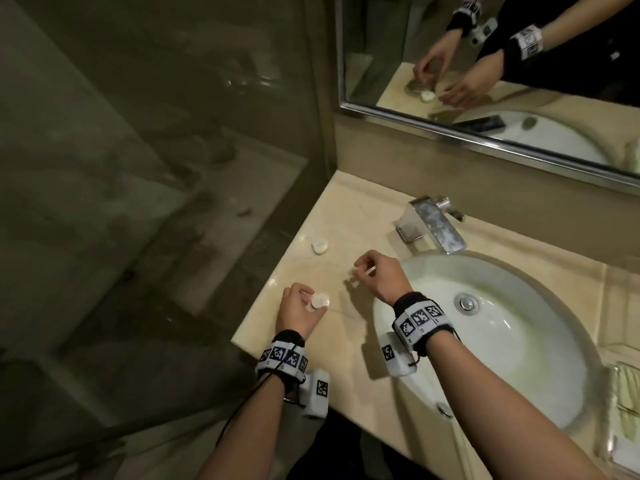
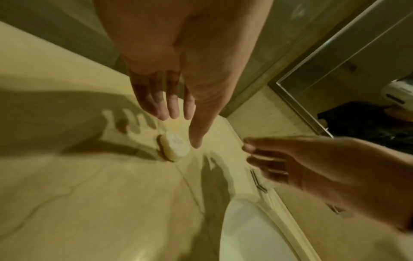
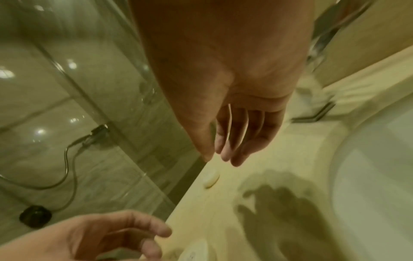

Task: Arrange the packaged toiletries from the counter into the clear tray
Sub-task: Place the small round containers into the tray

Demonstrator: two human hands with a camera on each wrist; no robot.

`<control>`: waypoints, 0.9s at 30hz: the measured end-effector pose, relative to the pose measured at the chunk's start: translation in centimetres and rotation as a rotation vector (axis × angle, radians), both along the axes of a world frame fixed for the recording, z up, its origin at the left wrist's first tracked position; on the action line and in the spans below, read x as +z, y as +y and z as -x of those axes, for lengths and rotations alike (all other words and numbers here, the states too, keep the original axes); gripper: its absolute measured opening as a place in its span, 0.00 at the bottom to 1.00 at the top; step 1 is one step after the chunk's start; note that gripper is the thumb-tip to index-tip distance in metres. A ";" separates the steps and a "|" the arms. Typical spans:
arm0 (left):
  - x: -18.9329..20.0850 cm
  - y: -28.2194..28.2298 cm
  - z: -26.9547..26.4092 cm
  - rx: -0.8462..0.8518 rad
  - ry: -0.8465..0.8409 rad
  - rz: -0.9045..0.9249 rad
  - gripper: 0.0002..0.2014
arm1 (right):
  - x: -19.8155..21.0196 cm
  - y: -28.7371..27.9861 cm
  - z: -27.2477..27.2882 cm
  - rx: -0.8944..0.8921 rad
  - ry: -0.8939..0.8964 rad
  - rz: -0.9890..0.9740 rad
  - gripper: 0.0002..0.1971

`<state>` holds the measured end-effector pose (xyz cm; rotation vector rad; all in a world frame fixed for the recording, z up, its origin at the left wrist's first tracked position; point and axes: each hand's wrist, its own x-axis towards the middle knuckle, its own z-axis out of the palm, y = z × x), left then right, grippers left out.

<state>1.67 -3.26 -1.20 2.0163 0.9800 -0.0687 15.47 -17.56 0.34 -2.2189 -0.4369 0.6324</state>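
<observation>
White packet (image 1: 320, 301) lies on the surface (image 1: 346, 358), touching my left grip's (image 1: 298, 313) loosely bent fingertips; a second packet (image 1: 319, 245) sits at twelve o'clock. My right grip (image 1: 377, 277) pinches a thin stick (image 1: 365, 270).

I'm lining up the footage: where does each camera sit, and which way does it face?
Head: above, facing down at counter and sink; left hand, right hand show.
Left wrist: under the left hand, facing a soap; left palm shows.
Right wrist: under the right hand, facing the counter edge; right palm shows.
Both wrist views catch the other hand.
</observation>
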 end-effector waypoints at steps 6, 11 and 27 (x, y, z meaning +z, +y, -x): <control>-2.6 1.7 -0.7 -0.086 -0.034 0.017 0.29 | -2.6 7.7 -1.3 0.093 -0.054 0.091 0.19; -3.8 2.6 -1.3 -0.153 -0.040 0.008 0.25 | -4.2 10.4 -2.5 0.201 -0.222 0.171 0.29; -2.9 1.7 -2.4 -0.157 -0.113 0.053 0.20 | -4.8 4.5 -1.7 0.069 -0.255 0.065 0.15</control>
